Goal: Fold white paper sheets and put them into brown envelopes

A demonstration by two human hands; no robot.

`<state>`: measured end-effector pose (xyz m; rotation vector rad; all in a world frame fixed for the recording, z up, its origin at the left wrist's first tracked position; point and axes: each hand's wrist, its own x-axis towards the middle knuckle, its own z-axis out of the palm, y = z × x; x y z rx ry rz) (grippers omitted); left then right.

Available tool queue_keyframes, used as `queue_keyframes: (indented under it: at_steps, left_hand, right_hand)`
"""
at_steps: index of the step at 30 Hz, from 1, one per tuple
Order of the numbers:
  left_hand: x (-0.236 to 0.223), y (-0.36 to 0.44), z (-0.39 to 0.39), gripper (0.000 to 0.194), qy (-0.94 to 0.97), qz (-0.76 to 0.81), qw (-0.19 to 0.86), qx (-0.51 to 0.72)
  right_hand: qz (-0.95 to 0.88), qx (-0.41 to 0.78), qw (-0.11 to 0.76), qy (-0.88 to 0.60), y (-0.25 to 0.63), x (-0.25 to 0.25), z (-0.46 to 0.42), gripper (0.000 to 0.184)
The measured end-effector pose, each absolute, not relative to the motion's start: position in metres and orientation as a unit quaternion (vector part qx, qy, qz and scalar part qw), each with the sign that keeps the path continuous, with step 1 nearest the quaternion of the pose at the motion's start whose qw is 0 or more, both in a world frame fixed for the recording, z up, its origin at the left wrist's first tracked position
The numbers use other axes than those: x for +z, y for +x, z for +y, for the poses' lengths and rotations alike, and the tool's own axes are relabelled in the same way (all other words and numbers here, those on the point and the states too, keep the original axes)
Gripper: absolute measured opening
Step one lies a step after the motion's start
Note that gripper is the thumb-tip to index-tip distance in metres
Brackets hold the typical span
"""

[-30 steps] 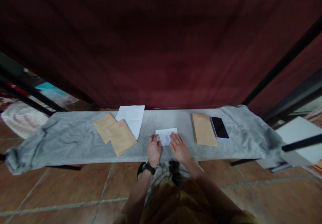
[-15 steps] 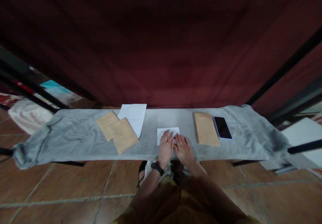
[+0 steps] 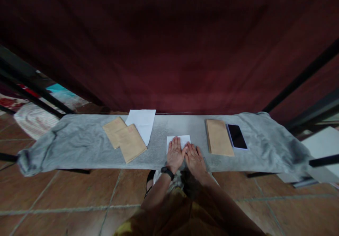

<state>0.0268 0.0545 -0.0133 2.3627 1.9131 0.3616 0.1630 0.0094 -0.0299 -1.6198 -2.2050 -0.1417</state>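
Note:
A folded piece of white paper (image 3: pixel 186 139) lies on the grey cloth in front of me, partly covered by both hands. My left hand (image 3: pixel 175 154), with a dark band on its wrist, rests flat on the paper, its fingers stretched out and pointing away from me. Beside it, my right hand (image 3: pixel 195 160) lies flat too, its fingers slanting to the left over the paper's near right corner. The two hands meet near the thumbs. Neither one grips anything.
Two brown envelopes (image 3: pixel 132 144) overlap on the left, next to a larger white sheet (image 3: pixel 143 123). A stack of brown envelopes (image 3: pixel 219 137) and a phone (image 3: pixel 237 136) lie on the right. Grey cloth (image 3: pixel 79 144) covers the narrow bench; a dark red curtain (image 3: pixel 180 70) hangs behind.
My left hand has flattened and shifted slightly up the paper, its fingers now straighter. My right hand stays nearly in place. The whole view has shifted a little.

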Motion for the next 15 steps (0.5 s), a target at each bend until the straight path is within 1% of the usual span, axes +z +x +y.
queue_keyframes:
  at_steps: [8,12,15]
  left_hand:
    - [-0.018,0.001,0.045,0.074,0.716,0.683,-0.025,0.140]
    - [-0.018,-0.001,0.041,0.071,0.705,0.694,-0.028,0.147]
    - [-0.016,0.000,0.040,0.068,0.705,0.695,-0.024,0.141]
  right_hand:
    - [-0.778,-0.040,0.207,-0.592,0.162,-0.029,0.008,0.051]
    - [-0.763,-0.023,0.204,-0.613,0.158,-0.031,0.009,0.051]
    - [-0.741,0.013,0.193,-0.643,0.148,-0.024,0.017,0.053]
